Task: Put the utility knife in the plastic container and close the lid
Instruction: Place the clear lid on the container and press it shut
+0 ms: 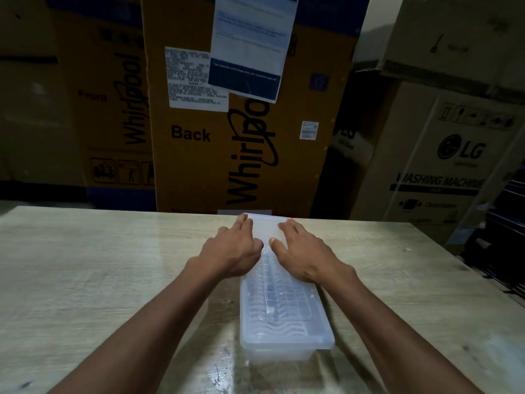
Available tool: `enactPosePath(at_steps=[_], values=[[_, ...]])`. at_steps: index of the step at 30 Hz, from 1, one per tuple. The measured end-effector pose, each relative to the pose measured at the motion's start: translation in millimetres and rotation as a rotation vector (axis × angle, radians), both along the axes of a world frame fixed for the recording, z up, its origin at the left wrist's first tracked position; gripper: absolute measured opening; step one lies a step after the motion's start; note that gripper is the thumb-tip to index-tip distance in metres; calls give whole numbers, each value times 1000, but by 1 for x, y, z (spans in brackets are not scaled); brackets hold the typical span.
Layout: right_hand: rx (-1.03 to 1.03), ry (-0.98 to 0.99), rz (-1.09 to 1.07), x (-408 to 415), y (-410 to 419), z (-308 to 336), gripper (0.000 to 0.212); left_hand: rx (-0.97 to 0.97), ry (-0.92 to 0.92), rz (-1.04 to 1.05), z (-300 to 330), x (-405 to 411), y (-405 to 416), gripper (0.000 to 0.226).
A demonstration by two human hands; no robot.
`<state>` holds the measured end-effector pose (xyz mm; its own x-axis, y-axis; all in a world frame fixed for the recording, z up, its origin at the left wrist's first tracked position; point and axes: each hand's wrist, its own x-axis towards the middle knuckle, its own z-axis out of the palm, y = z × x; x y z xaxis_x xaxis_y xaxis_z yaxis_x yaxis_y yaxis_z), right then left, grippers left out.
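Note:
A long translucent plastic container (287,339) lies lengthwise on the wooden table (99,265), its lid (284,311) lying flat on top. Both hands rest on the far half of the lid. My left hand (234,248) lies along its left edge with fingers spread toward the far corner. My right hand (304,251) lies on the right side, fingertips near the far end. Through the lid I see a ribbed grid and a faint dark shape; I cannot tell whether that shape is the utility knife.
Tall cardboard appliance boxes (216,123) stand right behind the table's far edge, with more boxes (443,166) at the right. The table's right edge runs diagonally near a dark stack (502,237).

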<state>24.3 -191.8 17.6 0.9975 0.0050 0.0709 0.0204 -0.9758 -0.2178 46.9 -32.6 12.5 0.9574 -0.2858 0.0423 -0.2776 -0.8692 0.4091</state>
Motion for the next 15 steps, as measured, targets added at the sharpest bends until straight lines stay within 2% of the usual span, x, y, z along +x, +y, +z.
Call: enactPosePath(at_steps=[5,12,15], values=[[15,-8,18,2,-2,3,64,55,29,-40,-4,17,5,73],[29,-25,3,4,-4,-3,64,-35,23,-59,-12,19,3,72],[47,-42,-15,6,-1,-2,62,-137,-10,-19,-14,17,5,65]])
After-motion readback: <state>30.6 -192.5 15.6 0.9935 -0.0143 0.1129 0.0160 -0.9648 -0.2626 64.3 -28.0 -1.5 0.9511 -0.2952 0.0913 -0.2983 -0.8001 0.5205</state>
